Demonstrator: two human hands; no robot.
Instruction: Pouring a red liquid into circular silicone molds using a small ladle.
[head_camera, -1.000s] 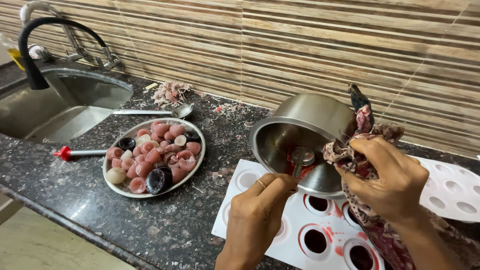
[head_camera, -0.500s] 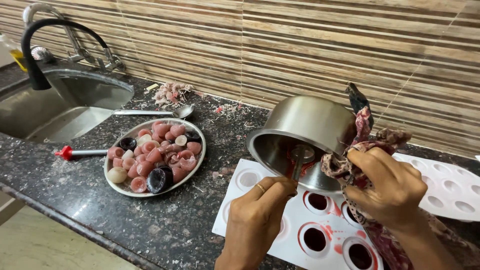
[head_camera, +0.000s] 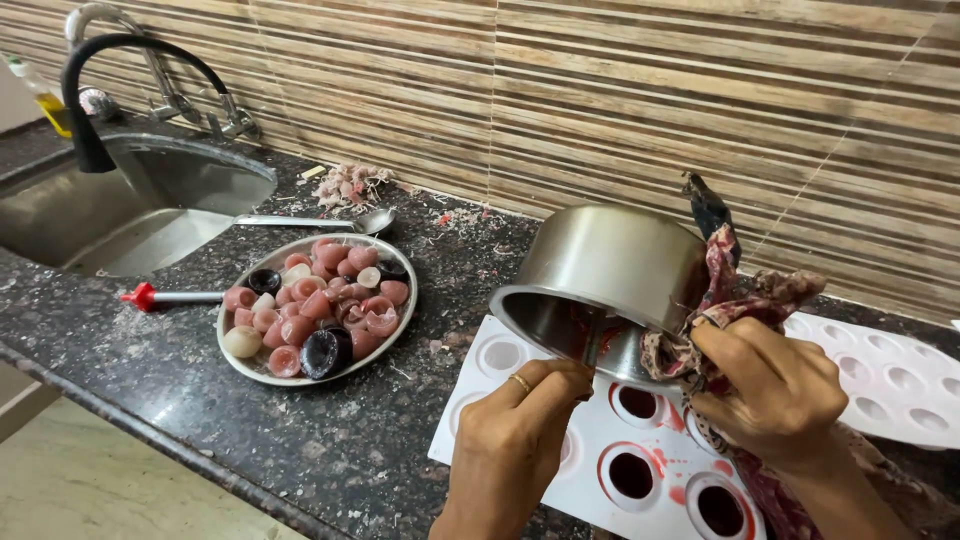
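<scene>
My right hand (head_camera: 775, 395) grips a patterned cloth (head_camera: 735, 290) wrapped on the rim of a steel pot (head_camera: 610, 270), which is tipped mouth-down toward me over a white mould tray (head_camera: 495, 400). My left hand (head_camera: 515, 435) pinches the handle of a small spoon (head_camera: 592, 345) that reaches into the pot's mouth. Several round cavities (head_camera: 632, 475) in the tray hold dark red liquid, with red splashes around them. One cavity (head_camera: 502, 355) near the tray's left end is white inside.
A steel plate (head_camera: 300, 375) of pink, white and dark moulded pieces lies left of the tray on the granite counter (head_camera: 330, 450). A red-tipped tool (head_camera: 165, 297), a large spoon (head_camera: 320, 220), scraps (head_camera: 350, 185), a sink (head_camera: 120, 205) with black faucet (head_camera: 100, 90), and a second white tray (head_camera: 900, 380) are present.
The pot has tipped further over the tray and shifted slightly left. My left hand stays on the spoon in its mouth; my right hand keeps its grip on the cloth.
</scene>
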